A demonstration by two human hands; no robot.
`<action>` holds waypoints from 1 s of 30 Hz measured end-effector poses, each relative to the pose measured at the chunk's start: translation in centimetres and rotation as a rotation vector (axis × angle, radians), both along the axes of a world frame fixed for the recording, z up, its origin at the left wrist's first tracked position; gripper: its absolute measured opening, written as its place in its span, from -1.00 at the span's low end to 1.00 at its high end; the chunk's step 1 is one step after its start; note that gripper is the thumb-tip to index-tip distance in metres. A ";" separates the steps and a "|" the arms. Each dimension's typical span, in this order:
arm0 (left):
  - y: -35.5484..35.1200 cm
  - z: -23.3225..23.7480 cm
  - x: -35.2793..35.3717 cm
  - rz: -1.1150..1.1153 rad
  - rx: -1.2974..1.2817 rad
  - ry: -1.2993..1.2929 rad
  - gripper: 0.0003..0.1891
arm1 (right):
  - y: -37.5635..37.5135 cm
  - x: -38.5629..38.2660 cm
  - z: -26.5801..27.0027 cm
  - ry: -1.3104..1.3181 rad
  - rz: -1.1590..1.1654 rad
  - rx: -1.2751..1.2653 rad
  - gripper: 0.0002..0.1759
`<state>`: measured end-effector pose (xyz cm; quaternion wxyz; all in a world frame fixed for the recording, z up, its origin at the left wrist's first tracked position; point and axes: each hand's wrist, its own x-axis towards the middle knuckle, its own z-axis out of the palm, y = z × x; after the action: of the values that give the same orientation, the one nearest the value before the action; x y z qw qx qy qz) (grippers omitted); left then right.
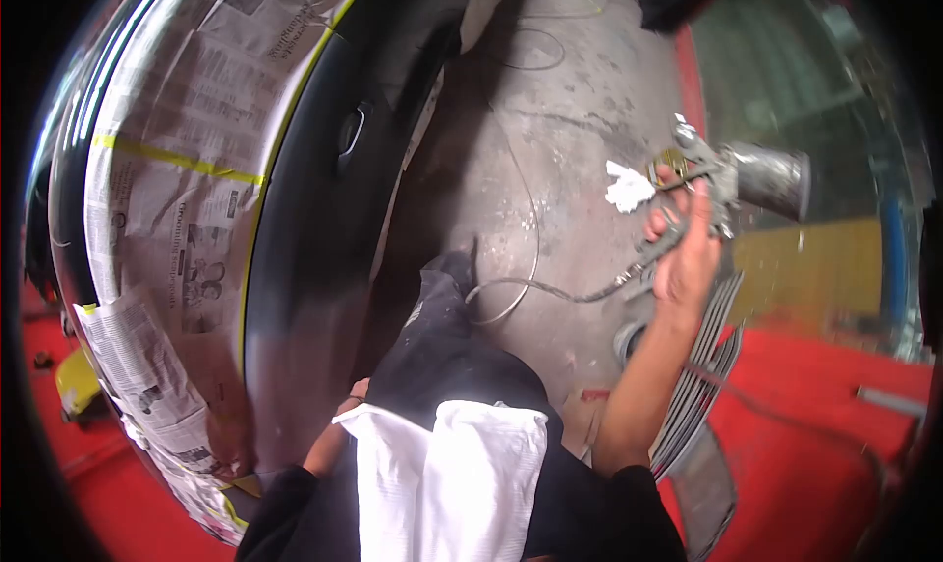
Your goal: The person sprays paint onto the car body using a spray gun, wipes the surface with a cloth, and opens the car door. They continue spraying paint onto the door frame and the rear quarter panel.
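Note:
My right hand (685, 257) is wrapped round the grip of a metal spray gun (725, 179), with its cylindrical cup pointing to the right. A yellowish round roll (670, 165) and a crumpled white cloth (629, 187) show beside the fingers of that hand. From the gun's grip an air hose (565, 295) runs down and left. My left hand (357, 395) is low beside my thigh, near the dark car door panel (309, 267); its fingers are mostly hidden. Newspaper (187, 208) held by yellow tape (187, 162) covers the car surface left of the panel.
Grey slatted grille parts (702, 385) lie at the right near a red surface (805, 444). The thin hose (526, 169) loops over the concrete floor (580, 81). A glass panel (815, 61) stands at upper right. A yellow object (79, 383) is at far left.

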<state>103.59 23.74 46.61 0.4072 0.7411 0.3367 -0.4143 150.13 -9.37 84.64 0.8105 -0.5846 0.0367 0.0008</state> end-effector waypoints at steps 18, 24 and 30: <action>12.5 -1.5 60.7 0.052 0.147 -0.377 -0.63 | 9.3 41.6 5.9 -0.081 0.117 -0.163 -0.53; 10.5 -4.9 73.1 0.099 0.255 -0.296 -0.57 | 9.7 60.3 2.0 -0.214 0.109 -0.292 -0.38; -0.5 -10.9 78.4 0.085 0.318 0.143 -0.57 | 6.8 79.3 -0.3 -0.255 0.329 -0.564 -0.56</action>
<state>182.00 23.25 35.70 0.2769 0.7498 0.4573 -0.3898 229.40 -2.59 84.35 0.6042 -0.7790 -0.1607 0.0481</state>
